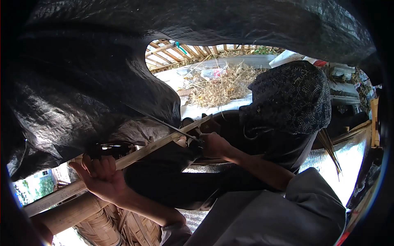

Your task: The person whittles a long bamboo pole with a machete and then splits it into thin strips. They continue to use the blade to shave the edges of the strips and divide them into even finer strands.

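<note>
A long pale wooden strip (154,148) runs diagonally from the lower left to the middle. My left hand (100,178) is on its lower part, fingers curled over it and thumb stretched out. My right hand (214,145) is closed round the handle of a long thin blade (158,121). This blade crosses the strip near its upper end and points to the upper left. Whether it is a saw or a knife is unclear. Close beside my right hand, another person in a dark patterned head covering (291,98) sits bent forward; their hands are mostly hidden.
Dark plastic sheeting (74,82) hangs overhead and at the left. A thick bamboo pole (74,215) and woven bamboo (98,227) are at the lower left. Dry straw (225,86) lies beyond, near a bamboo slat fence (164,53). Thin sticks (330,153) are at the right.
</note>
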The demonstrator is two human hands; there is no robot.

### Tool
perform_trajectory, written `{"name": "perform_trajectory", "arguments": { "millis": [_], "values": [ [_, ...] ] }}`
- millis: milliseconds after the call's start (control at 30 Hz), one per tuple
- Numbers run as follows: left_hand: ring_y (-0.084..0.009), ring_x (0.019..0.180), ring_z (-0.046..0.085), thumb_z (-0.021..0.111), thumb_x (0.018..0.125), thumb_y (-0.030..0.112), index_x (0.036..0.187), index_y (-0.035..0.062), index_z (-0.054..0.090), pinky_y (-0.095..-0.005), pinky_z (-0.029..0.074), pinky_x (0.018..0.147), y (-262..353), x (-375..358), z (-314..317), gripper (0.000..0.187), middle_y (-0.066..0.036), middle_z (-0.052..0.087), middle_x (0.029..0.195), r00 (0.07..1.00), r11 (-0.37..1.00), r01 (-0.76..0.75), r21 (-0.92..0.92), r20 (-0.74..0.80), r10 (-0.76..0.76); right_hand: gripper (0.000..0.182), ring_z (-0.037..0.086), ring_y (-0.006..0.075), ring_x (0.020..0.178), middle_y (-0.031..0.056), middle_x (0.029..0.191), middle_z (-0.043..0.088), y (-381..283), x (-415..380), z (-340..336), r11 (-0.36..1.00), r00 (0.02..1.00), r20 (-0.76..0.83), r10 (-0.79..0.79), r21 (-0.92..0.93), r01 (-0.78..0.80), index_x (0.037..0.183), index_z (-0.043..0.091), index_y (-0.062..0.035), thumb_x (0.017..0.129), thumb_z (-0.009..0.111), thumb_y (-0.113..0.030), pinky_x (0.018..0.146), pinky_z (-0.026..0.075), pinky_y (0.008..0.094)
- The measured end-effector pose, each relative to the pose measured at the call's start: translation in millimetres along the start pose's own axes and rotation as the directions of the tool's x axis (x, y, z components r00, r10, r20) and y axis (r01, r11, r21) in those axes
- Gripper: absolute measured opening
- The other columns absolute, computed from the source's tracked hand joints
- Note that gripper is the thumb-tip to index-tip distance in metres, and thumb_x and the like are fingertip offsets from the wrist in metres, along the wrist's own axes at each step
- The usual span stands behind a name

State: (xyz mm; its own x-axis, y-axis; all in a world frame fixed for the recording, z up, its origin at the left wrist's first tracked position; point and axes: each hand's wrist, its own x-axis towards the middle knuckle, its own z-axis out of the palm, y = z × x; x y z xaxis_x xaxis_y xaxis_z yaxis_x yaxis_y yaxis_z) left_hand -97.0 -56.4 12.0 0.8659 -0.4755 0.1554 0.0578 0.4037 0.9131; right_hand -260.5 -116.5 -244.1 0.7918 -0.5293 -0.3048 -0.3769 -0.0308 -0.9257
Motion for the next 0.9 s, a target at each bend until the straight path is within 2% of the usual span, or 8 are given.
{"name": "perform_trajectory", "arguments": {
  "millis": [133,200,267,367,500,567,700,900],
  "values": [
    [-0.0042,0.039,0.006,0.037,0.092,0.039,0.062,0.0109,0.042,-0.0226,0.010,0.039,4.0,2.1,-8.9,0.042,0.006,0.014,0.041,1.000,1.000,-0.012,-0.029,0.016,0.013,0.018,0.062,0.0328,0.074,0.0179,0.080,0.062,100.7,24.7,37.3,0.976,0.990,-0.131,0.044,-0.206,-0.071,0.079,0.063,-0.0034,0.066,0.060,-0.015,0.065,0.052,0.0378],
    [-0.0043,0.039,0.006,0.037,0.092,0.039,0.061,0.0110,0.041,-0.0227,0.011,0.039,3.8,0.1,-5.8,0.042,0.006,0.014,0.041,0.998,0.999,-0.002,-0.045,0.063,0.005,0.017,0.063,0.0315,0.069,0.0192,0.075,0.062,148.6,13.9,15.3,0.895,0.972,0.039,0.232,-0.400,-0.198,0.073,0.063,-0.0011,0.063,0.061,-0.014,0.059,0.052,0.0367],
    [-0.0044,0.038,0.007,0.037,0.093,0.038,0.059,0.0115,0.039,-0.0229,0.011,0.039,4.4,-1.9,9.5,0.043,0.006,0.014,0.041,0.993,0.999,-0.032,-0.003,-0.116,0.032,0.018,0.064,0.0289,0.065,0.0206,0.070,0.061,162.7,-1.9,0.4,0.813,0.817,-0.069,0.572,-0.079,-0.576,0.070,0.061,0.0015,0.061,0.060,-0.014,0.053,0.051,0.0346],
    [-0.0045,0.038,0.007,0.037,0.092,0.039,0.060,0.0119,0.037,-0.0229,0.011,0.038,10.9,15.8,-16.2,0.043,0.005,0.015,0.042,0.996,0.993,-0.071,-0.098,0.054,0.077,0.018,0.064,0.0268,0.064,0.0218,0.066,0.060,130.7,5.6,0.0,0.851,0.852,0.013,0.523,-0.047,-0.522,0.066,0.058,0.0043,0.061,0.060,-0.013,0.052,0.050,0.0331],
    [-0.0048,0.037,0.008,0.036,0.093,0.039,0.061,0.0124,0.036,-0.0229,0.011,0.038,1.8,8.4,-6.9,0.042,0.005,0.016,0.042,0.986,0.995,-0.103,0.008,-0.129,0.104,0.017,0.063,0.0294,0.070,0.0208,0.069,0.061,104.3,18.8,13.6,0.816,0.806,0.141,0.575,-0.027,-0.577,0.069,0.058,0.0026,0.061,0.059,-0.012,0.057,0.051,0.0354],
    [-0.0050,0.037,0.008,0.035,0.093,0.040,0.062,0.0129,0.035,-0.0230,0.011,0.038,-0.5,4.0,-11.5,0.041,0.005,0.017,0.042,0.996,0.992,0.020,-0.124,0.083,-0.010,0.018,0.062,0.0320,0.076,0.0198,0.074,0.062,108.6,18.4,22.9,0.937,0.966,-0.030,0.258,-0.237,-0.258,0.074,0.059,0.0001,0.062,0.057,-0.012,0.064,0.051,0.0374],
    [-0.0051,0.037,0.008,0.035,0.093,0.041,0.062,0.0131,0.034,-0.0229,0.010,0.038,0.7,-4.2,-8.0,0.041,0.005,0.017,0.042,1.000,0.995,-0.021,-0.098,0.009,0.022,0.025,0.060,0.0335,0.083,0.0187,0.081,0.062,76.2,8.1,-0.5,0.910,0.950,0.090,0.298,-0.327,-0.255,0.084,0.062,-0.0010,0.063,0.056,-0.012,0.074,0.050,0.0385],
    [-0.0036,0.039,0.016,0.033,0.093,0.038,0.069,0.0119,0.035,-0.0198,0.018,0.044,6.4,-1.9,-20.3,0.035,0.006,0.024,0.048,0.969,0.981,-0.117,-0.158,0.199,0.148,0.013,0.061,0.0207,0.053,0.0127,0.062,0.059,62.0,-3.2,-20.6,0.921,0.922,-0.015,0.388,-0.025,-0.388,0.071,0.057,-0.0002,0.066,0.059,-0.012,0.047,0.047,0.0327]
  ]
}}
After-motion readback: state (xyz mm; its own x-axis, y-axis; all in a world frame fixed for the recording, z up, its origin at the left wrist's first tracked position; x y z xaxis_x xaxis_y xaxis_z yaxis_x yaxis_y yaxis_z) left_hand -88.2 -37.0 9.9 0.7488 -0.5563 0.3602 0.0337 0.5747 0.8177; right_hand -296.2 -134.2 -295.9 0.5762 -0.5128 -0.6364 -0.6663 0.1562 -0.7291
